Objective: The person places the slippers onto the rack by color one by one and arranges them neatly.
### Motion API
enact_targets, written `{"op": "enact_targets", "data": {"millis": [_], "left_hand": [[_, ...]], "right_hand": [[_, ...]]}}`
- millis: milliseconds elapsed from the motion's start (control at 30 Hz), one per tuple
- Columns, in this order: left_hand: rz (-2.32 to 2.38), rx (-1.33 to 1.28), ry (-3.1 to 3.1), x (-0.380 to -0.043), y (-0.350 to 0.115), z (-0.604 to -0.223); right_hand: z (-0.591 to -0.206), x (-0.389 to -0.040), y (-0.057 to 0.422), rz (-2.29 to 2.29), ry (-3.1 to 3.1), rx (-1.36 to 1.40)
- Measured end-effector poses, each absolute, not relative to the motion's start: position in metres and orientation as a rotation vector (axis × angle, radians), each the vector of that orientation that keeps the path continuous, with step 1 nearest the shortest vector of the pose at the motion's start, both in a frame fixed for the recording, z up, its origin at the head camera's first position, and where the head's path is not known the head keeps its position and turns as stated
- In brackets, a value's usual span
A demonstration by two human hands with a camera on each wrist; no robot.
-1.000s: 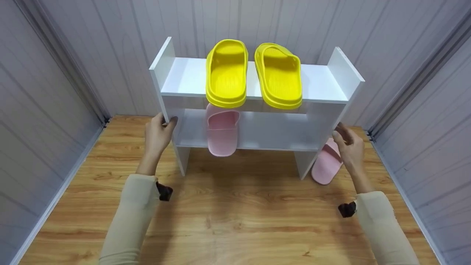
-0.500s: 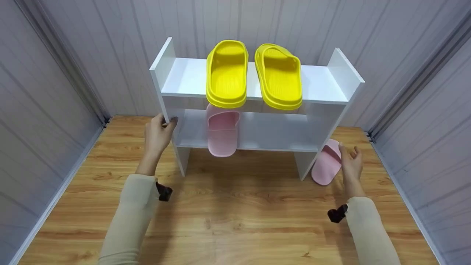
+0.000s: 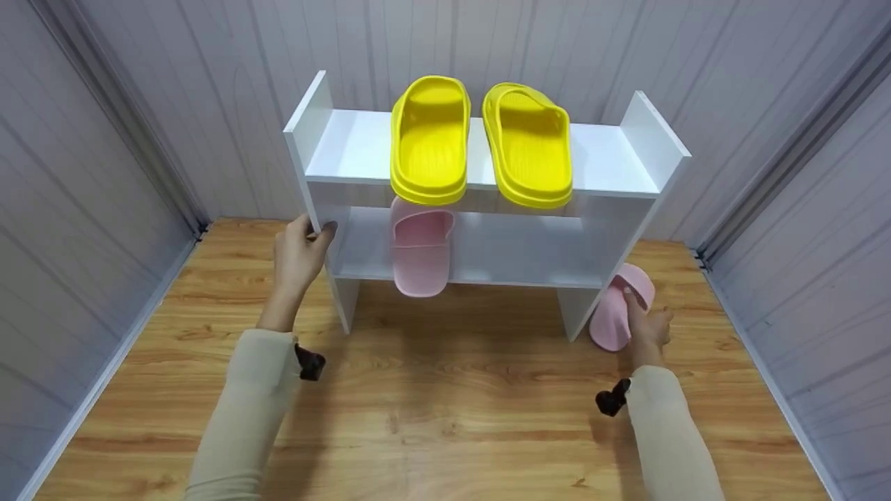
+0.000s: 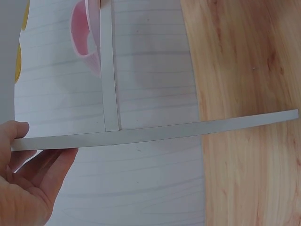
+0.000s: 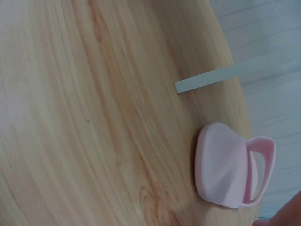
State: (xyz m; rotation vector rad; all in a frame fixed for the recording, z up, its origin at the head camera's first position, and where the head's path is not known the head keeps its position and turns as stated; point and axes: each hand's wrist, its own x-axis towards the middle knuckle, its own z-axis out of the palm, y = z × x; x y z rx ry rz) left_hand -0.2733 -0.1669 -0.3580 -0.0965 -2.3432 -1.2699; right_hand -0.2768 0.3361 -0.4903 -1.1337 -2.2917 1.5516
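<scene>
A white shoe rack [image 3: 522, 247] stands against the back wall. My left hand [image 3: 299, 252] grips the front edge of its left side panel, thumb on the inner face; the left wrist view shows the left hand [image 4: 33, 176] pinching that board. To the right of the rack, a pink slipper [image 3: 610, 321] lies on the floor. Over its right side is my right hand [image 3: 649, 330], thumb extended and fingers loose. In the right wrist view only a bit of the right hand [image 5: 284, 214] shows, apart from the pink slipper [image 5: 223, 165].
Two yellow slippers [image 3: 430, 153] sit on the rack's top shelf, their heels overhanging the front. Another pink slipper [image 3: 422, 261] is on the lower shelf, left of centre. Panelled walls [image 3: 821, 209] enclose both sides above the wooden floor [image 3: 445, 417].
My right hand has left the rack's right side panel and come down and nearer to the floor slipper. The left hand keeps its grip; rack and slippers stay in place.
</scene>
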Motion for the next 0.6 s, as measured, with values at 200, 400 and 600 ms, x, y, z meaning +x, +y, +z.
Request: {"op": "enact_targets", "data": {"millis": [200,400,600], "left_hand": [[-1.255,-0.089,-2.348,-0.273,-0.167,-0.358],[-1.254,-0.094,-2.341,-0.273,-0.168,-0.358],[-1.251,-0.125,-2.341,-0.273,-0.167,-0.358]], "right_hand": [[-0.497,-0.275,0.328,1.440,-2.463,-1.189],[-0.501,-0.274,0.320,1.346,-2.527,-1.212],[-0.508,-0.272,0.317,1.382,-2.524,-1.238]]}}
